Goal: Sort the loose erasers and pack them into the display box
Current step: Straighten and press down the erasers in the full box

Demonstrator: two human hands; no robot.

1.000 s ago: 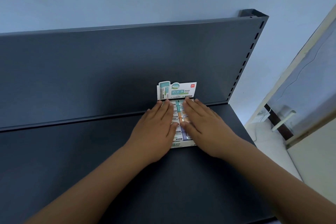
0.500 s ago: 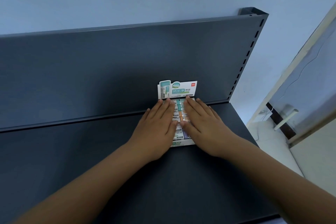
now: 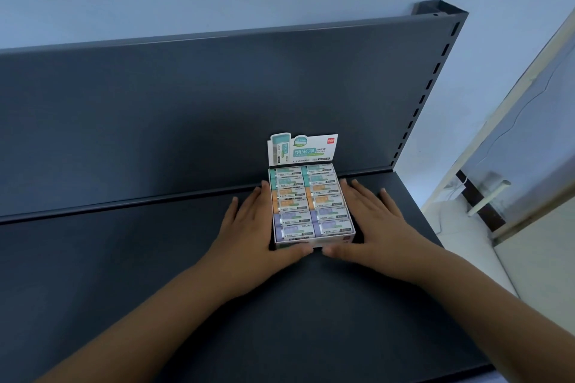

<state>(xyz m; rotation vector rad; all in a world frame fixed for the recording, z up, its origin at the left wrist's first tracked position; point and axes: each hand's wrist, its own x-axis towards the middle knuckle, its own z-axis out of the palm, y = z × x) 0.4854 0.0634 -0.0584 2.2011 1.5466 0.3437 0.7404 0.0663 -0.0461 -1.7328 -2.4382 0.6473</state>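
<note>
Display box (image 3: 303,151) on dark shelf (image 3: 124,258), erasers (image 3: 311,202) in two columns — teal, orange, purple, left hand (image 3: 249,236) and right hand (image 3: 373,227) spread flat against its sides, thumbs at front.

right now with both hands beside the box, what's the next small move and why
Probably just lift both hands away. The display box looks full, its erasers in two columns sorted green, orange, purple, and no loose ones show on the shelf. The left hand and right hand lie flat along its sides, gripping nothing.
</note>
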